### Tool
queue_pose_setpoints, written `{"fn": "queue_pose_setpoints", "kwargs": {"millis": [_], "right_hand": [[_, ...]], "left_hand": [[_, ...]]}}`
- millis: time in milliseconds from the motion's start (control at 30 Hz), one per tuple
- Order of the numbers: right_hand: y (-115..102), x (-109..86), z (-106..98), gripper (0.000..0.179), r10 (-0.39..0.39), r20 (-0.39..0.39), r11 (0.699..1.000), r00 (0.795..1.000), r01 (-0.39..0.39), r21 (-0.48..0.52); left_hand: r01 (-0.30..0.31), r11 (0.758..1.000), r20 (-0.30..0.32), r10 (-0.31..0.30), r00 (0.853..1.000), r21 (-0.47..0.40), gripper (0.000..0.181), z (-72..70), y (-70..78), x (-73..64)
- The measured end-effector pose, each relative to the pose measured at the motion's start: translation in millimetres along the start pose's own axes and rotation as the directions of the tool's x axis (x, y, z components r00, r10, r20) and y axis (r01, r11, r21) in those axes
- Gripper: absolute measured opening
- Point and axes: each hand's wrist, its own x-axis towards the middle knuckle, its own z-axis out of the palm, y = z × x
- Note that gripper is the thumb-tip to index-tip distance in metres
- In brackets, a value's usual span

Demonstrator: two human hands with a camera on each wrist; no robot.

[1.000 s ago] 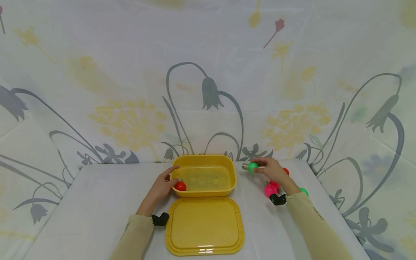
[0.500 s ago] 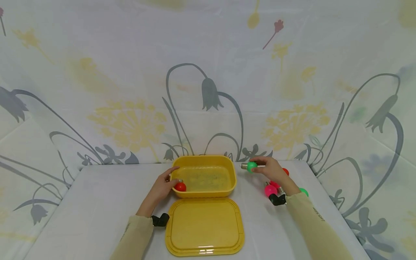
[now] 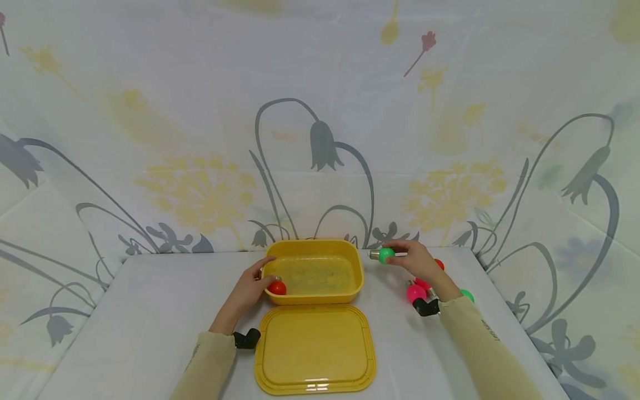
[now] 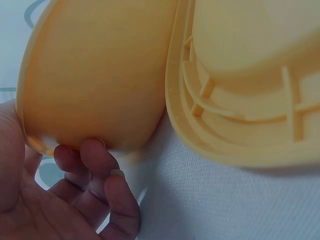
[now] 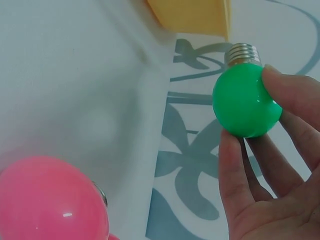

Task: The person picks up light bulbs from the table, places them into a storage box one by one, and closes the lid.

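My right hand [image 3: 412,260] pinches a green light bulb [image 5: 246,100] by its round glass, to the right of the yellow plastic box [image 3: 320,298]. The bulb's silver screw base points left, towards the box. With my left hand [image 3: 252,284] I grip the box at its left wall, thumb over the rim and fingers curled against the outside, as the left wrist view shows. Inside the box, at the front left corner beside my thumb, lies a red bulb [image 3: 277,288]. A yellow lid [image 3: 315,350] lies flat in front of the box.
Under and beside my right forearm, several bulbs lie on the white tablecloth [image 3: 150,322]: a pink one [image 3: 415,293], a red one [image 3: 440,264] and a green one [image 3: 467,295], partly hidden by the sleeve. A flower-patterned cloth [image 3: 320,183] hangs behind the table.
My right hand has drifted very slightly left with the green bulb in its fingers. The left hand, the box and the lid stay where they were.
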Motion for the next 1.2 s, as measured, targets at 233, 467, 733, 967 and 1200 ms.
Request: {"fn": "queue_pose_setpoints", "kwargs": {"millis": [233, 467, 733, 967, 1200], "right_hand": [[-2, 0.9, 1, 0.04, 0.003, -0.005, 1.0, 1.0, -0.003, 0.014], [-4, 1.1, 1, 0.041, -0.007, -0.009, 1.0, 1.0, 0.007, 0.023], [-12, 2.6, 1, 0.036, -0.047, -0.025, 0.999, 0.999, 0.048, 0.018], [-16, 3.6, 3, 0.038, -0.079, -0.016, 0.997, 0.997, 0.079, 0.019], [-17, 6.7, 6, 0.041, -0.092, 0.013, 0.995, 0.996, 0.091, 0.034]], "left_hand": [[0.009, 1.0, -0.003, -0.009, 1.0, 0.0, 0.053, 0.2, 0.5, -0.2], [0.004, 1.0, -0.003, -0.004, 1.0, 0.006, 0.053, 0.2, 1.4, -0.6], [-0.001, 1.0, 0.001, 0.001, 1.0, 0.008, 0.053, 0.1, 0.3, -0.1], [-0.003, 1.0, -0.002, 0.003, 1.0, 0.007, 0.053, 0.0, -0.2, 0.3], [-0.004, 1.0, 0.002, 0.004, 1.0, 0.002, 0.053, -0.3, -0.7, 0.4]]}}
